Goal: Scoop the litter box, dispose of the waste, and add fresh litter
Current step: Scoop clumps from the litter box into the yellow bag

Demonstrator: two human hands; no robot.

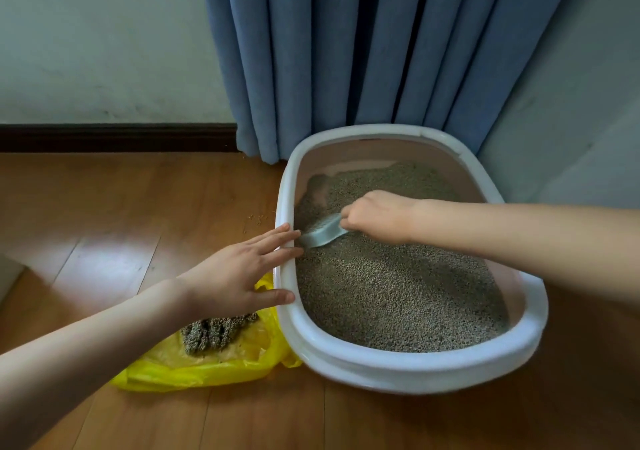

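Fingers of the left hand (239,273) lie straight and spread, their tips resting on the left rim of the litter box (415,371), thumb touching the rim lower down; the forearm reaches in from the lower left of the frame. Curled fingers of the right hand (377,217) grip the handle of a pale blue-green scoop (320,233), whose slotted head sits low against the litter (398,293) just inside the left wall, with the right arm coming in level from the right edge. Grey-brown litter fills the white-rimmed, pink-walled box, which occupies the centre and lower right. Just beside its left wall, at lower centre-left, lies a yellow plastic bag (207,370) with a clump of litter on it. Everything sits on a glossy wooden floor (104,207), with stray grains near the box. Blue curtains (363,51) hang behind the box at the top, a pale wall (104,33) with a dark baseboard (114,137) at upper left.
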